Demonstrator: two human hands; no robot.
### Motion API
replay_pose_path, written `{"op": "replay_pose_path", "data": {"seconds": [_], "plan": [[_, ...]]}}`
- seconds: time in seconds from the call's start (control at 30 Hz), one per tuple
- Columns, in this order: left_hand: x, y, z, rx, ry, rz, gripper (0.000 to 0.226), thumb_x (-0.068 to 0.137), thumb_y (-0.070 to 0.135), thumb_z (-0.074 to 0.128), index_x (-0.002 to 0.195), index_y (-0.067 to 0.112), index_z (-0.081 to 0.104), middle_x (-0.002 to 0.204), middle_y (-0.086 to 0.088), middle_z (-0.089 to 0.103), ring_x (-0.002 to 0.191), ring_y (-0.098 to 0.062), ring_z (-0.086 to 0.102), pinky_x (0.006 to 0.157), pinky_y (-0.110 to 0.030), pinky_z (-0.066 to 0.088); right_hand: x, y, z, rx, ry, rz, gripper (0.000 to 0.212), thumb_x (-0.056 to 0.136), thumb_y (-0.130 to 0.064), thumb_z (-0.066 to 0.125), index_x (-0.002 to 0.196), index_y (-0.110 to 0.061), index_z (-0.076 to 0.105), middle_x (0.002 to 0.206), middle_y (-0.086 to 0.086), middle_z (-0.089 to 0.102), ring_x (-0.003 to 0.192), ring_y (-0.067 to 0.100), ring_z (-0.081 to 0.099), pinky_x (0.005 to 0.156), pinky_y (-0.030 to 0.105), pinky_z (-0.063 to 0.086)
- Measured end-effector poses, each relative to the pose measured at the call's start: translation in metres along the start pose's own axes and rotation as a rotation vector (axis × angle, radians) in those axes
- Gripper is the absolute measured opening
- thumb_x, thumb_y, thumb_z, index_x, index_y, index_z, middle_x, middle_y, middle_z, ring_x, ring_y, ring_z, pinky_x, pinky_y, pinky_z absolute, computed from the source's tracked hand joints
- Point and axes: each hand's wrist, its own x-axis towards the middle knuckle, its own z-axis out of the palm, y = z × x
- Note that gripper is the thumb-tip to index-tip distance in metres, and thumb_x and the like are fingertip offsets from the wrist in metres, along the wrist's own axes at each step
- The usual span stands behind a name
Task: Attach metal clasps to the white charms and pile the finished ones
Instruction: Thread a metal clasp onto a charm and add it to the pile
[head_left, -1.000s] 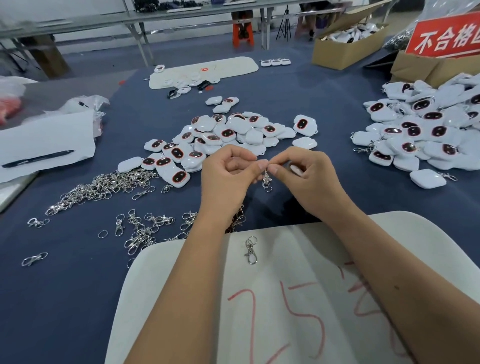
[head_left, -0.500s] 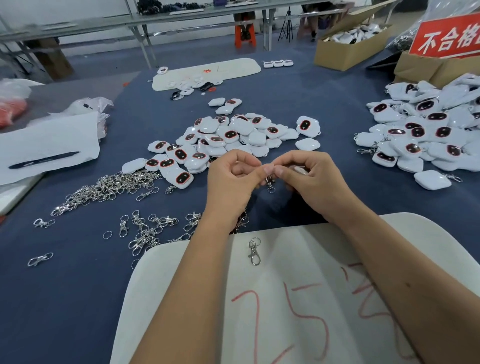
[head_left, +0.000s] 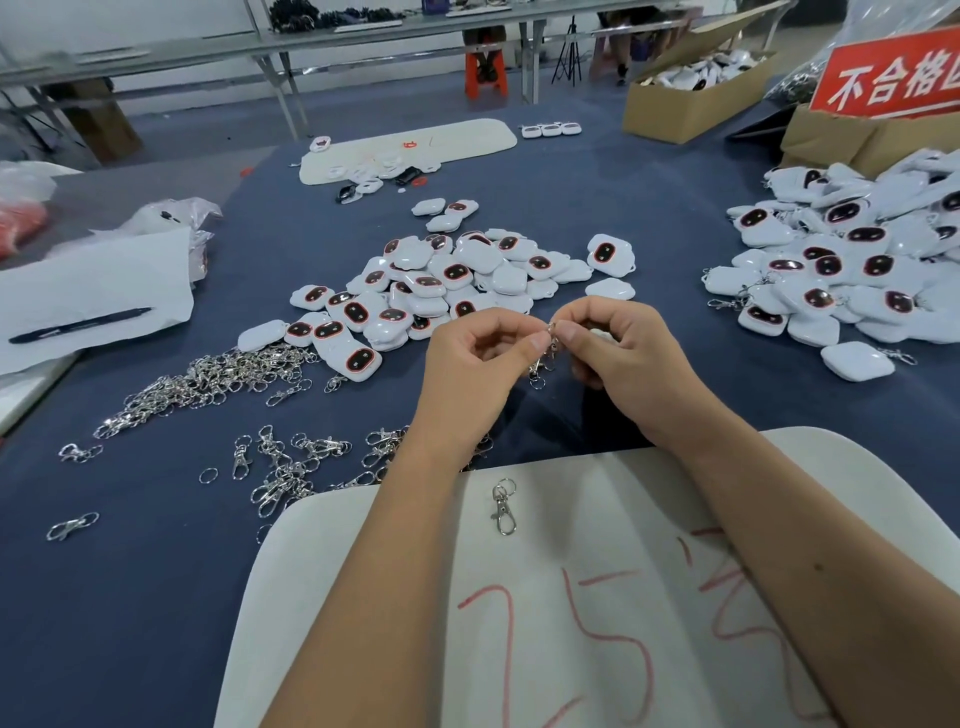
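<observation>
red sign (head_left: 891, 78) at upper right of the frame, white chinese characters "不合格", a fourth character cut off by the frame edge; it stands on a cardboard box (head_left: 852, 137). white board (head_left: 597, 597) at bottom centre, red handwritten "25" in its lower middle, more red scrawl to the right, not legible. far white board (head_left: 410, 145) at upper centre has small red marks, too small to read.

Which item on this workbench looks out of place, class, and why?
One metal clasp lies alone on the white board near the person, apart from the clasp heap on the blue cloth. A few more, like one at the left edge, are strewn loose. Nothing looks damaged.
</observation>
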Motion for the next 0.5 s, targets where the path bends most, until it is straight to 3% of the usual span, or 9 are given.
{"op": "replay_pose_path", "data": {"seconds": [0.33,0.5], "plan": [[0.0006,-0.002,-0.0001,-0.047,-0.034,-0.026,0.007,0.094,0.008,0.069,0.093,0.009,0.076,0.082,0.001,0.073,0.071,-0.013,0.061,0.074,-0.029,0.053,-0.0006,-0.0009,-0.0006,-0.008,-0.017,-0.004,0.015,0.103,-0.009,0.06,0.091,-0.009,0.069,0.062,-0.007,0.052,0.06,0.012,0.043,0.055,0.021,0.037],[0.0014,-0.0011,0.0021,0.004,-0.024,-0.005,0.009,0.096,0.004,0.066,0.092,0.006,0.074,0.074,0.006,0.07,0.066,-0.008,0.059,0.068,-0.021,0.052,-0.002,-0.0013,0.0006,-0.036,-0.001,-0.008,0.014,0.102,-0.011,0.063,0.09,-0.012,0.071,0.059,-0.009,0.051,0.058,0.011,0.041,0.054,0.02,0.036]]}}
